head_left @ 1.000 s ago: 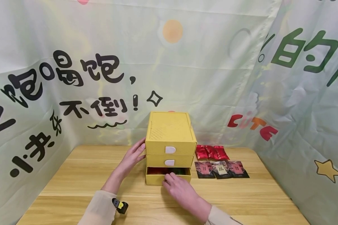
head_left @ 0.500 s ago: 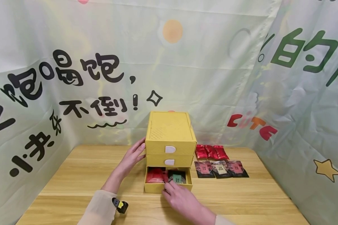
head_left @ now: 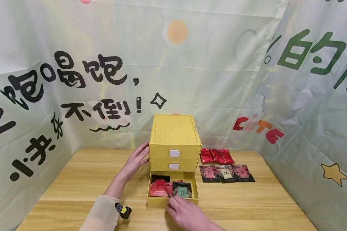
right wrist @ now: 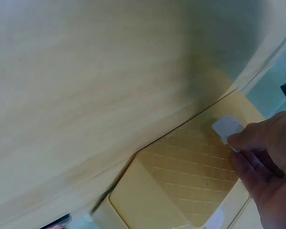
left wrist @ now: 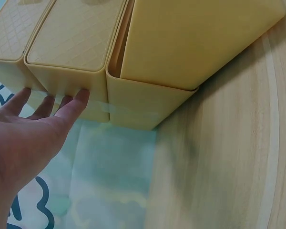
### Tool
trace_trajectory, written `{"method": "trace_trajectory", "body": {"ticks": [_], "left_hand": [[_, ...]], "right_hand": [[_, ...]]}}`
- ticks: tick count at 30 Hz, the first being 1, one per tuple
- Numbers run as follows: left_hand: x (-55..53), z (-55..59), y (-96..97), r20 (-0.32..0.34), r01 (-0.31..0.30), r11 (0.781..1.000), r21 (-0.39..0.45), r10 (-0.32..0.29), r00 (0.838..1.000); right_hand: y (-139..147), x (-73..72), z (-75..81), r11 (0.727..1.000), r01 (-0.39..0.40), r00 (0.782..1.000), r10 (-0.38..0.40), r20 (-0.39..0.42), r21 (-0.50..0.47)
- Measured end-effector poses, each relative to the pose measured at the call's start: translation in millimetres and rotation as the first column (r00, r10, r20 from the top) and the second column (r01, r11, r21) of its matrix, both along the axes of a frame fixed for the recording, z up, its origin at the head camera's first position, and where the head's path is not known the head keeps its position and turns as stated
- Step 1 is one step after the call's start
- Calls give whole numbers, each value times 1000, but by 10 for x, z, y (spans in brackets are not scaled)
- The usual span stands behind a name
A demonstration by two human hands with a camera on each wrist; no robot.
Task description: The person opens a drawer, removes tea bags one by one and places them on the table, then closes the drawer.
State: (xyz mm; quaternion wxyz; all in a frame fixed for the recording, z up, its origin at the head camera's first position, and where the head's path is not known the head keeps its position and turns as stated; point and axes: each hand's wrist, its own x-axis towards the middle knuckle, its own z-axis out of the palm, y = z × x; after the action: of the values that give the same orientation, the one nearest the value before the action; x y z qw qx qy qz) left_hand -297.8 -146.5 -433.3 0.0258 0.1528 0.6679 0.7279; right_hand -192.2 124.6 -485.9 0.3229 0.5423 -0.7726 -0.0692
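A yellow three-tier drawer unit (head_left: 174, 130) stands on the wooden table. Its bottom drawer (head_left: 157, 202) is pulled out, showing a red-labelled packet (head_left: 159, 188) and a black packet with a green label (head_left: 182, 191) inside. My right hand (head_left: 186, 211) is at that drawer's front; in the right wrist view, thumb and fingers pinch its white tab (right wrist: 226, 127). Against the unit's left side rests my left hand (head_left: 133, 165); in the left wrist view its extended fingertips (left wrist: 83, 96) touch the side wall. The two upper drawers stay closed.
Right of the unit lie several flat packets: red shiny ones (head_left: 216, 156) at the back and black ones with pink and cream labels (head_left: 227, 174) in front. A printed cloth (head_left: 118, 41) hangs around the table's (head_left: 75, 189) back and sides.
The bottom drawer has slid out toward me with my right hand on its front, bringing the packets inside into sight. My left hand has stayed on the unit's side.
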Motion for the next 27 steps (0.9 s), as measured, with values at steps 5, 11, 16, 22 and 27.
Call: {"method": "trace_trajectory", "body": {"ticks": [5,11,16,22,27], "left_hand": [[-1,-3,-2,6,-1,1000,-8,2,1000],[-2,3,0,5,-4,1000,-10,4,1000],[4,4,1,2,-2,1000,-14,2,1000],[-6,-11,1,3,-3,1000,-15,3,1000],[-5,-7,3,0,-3,1000,-14,3,1000]], "right_hand": [[33,69,2,999,-45,999,46,26,-8],[50,161,34,998,-22,993,15,120,55],[45,221,46,997,-11,987,-1,160,73],[43,245,55,998,-19,977,5,213,62],[61,270,87,999,-21,963,8,268,47]]}}
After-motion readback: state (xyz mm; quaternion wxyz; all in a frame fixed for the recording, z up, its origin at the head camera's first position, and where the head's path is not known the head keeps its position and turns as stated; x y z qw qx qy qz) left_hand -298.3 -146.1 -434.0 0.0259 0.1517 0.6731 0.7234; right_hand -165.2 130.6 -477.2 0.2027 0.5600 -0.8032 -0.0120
